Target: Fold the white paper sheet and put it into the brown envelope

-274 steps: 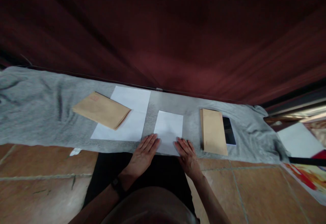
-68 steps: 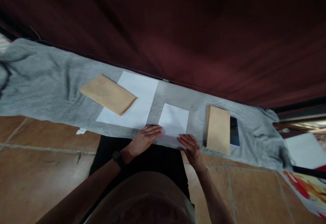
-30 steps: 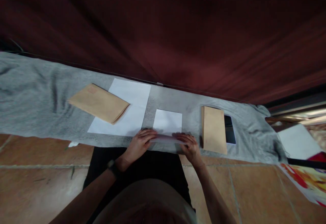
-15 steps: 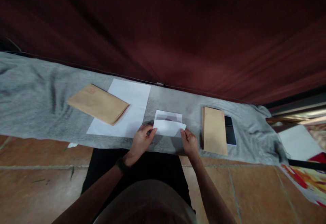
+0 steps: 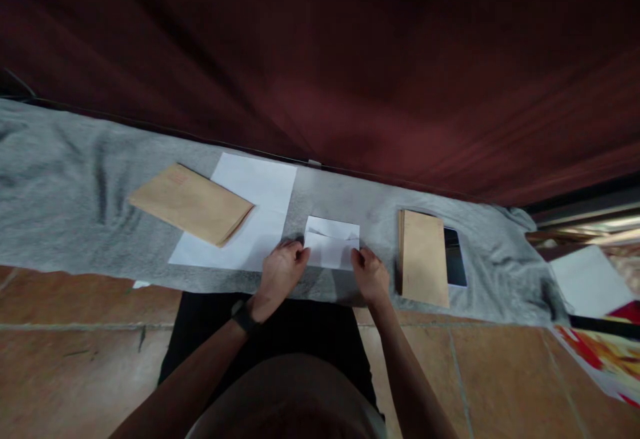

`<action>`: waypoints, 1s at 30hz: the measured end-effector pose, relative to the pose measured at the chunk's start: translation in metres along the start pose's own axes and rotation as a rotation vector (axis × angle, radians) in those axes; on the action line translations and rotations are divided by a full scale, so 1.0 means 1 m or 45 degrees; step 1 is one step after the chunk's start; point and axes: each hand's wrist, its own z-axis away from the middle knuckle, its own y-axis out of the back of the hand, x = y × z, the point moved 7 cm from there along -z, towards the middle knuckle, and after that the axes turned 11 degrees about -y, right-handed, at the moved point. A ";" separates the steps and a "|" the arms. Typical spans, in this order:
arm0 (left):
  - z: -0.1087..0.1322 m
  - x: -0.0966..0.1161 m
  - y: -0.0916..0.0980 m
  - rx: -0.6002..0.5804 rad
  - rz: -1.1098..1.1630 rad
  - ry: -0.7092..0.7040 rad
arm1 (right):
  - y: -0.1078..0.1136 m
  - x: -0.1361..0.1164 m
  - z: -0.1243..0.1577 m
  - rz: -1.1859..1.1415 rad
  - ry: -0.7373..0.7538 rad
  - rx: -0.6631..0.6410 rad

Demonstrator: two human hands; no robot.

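Observation:
A folded sheet of white paper [image 5: 332, 252] lies in front of me on the grey cloth, its near flap folded up over most of the far part. My left hand [image 5: 284, 267] is closed on the paper's left edge, thumb on top. At the right edge, my right hand [image 5: 371, 272] pinches the paper with curled fingers. Left of it lies a flat white sheet [image 5: 265, 186], partly covered by a stack of brown envelopes [image 5: 193, 202]. To the right sits another stack of brown envelopes [image 5: 425, 259].
A dark-screened phone or tablet [image 5: 455, 258] sticks out from under the right envelopes. The grey cloth [image 5: 60, 186] covers a narrow bench below a dark red curtain [image 5: 320, 79]. A white board-like thing [image 5: 590, 279] and a colourful printed package [image 5: 605, 352] are at the far right.
The paper's near flap has come down flatter against the far part, and its shadowed gap has narrowed. Both hands stay at the paper's sides, fingers curled more tightly.

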 end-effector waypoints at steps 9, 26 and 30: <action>-0.014 0.000 0.001 -0.136 -0.171 0.143 | 0.004 -0.006 -0.012 0.087 0.001 0.182; -0.032 0.002 0.002 -0.031 -0.247 0.126 | 0.010 -0.017 -0.021 0.008 0.137 0.539; -0.031 0.003 0.002 -0.019 -0.251 0.096 | 0.014 -0.026 -0.012 -0.088 0.289 0.587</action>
